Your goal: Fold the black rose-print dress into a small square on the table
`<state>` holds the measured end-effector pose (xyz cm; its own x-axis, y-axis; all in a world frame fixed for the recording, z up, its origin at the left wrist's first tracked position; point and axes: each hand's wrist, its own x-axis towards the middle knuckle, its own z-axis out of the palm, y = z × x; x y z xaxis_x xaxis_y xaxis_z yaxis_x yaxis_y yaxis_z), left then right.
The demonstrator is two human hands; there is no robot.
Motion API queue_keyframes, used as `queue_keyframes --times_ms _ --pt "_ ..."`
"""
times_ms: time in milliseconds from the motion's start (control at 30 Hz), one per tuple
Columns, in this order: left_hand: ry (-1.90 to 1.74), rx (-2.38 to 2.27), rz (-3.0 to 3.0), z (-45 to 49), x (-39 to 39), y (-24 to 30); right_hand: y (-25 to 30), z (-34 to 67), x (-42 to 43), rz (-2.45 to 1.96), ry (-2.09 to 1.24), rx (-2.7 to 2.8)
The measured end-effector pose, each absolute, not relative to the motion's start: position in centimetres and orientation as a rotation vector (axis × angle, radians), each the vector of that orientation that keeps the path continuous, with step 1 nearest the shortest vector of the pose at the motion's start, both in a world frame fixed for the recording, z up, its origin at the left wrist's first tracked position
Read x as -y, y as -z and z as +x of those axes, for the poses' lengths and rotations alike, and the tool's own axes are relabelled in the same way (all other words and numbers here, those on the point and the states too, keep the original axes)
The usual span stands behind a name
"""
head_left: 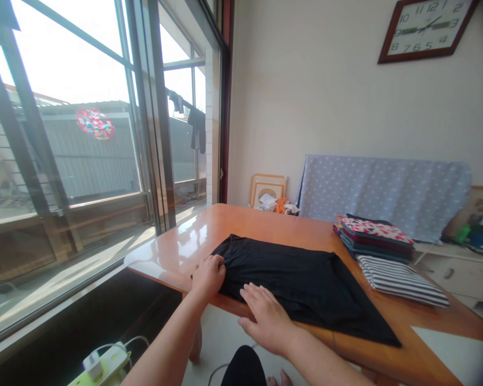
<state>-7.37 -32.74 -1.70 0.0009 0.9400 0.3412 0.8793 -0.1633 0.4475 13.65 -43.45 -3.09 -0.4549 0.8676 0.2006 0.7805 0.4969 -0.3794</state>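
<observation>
A black garment point(306, 284) lies spread flat on the glossy orange wooden table point(193, 241). My left hand point(207, 276) rests at the garment's near left corner with fingers curled, pinching its edge. My right hand point(265, 317) lies flat on the garment's near edge, fingers stretched out and together, palm down.
A stack of folded clothes point(373, 238) with a red-patterned piece on top sits at the table's far right, a folded striped cloth point(402, 280) beside it. A dotted blue-covered board point(386, 190) leans on the wall. A large window is left. A power strip point(104, 364) lies on the floor.
</observation>
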Motion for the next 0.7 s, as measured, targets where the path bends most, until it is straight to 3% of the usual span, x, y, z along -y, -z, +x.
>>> queue_keyframes --times_ms 300,700 --pt "-0.955 -1.84 2.137 -7.6 27.5 0.6 1.2 14.6 40.5 -1.371 -0.363 2.157" --pt "-0.986 -1.787 1.997 -8.3 20.1 0.9 -0.5 9.7 30.4 -1.303 -0.388 2.24"
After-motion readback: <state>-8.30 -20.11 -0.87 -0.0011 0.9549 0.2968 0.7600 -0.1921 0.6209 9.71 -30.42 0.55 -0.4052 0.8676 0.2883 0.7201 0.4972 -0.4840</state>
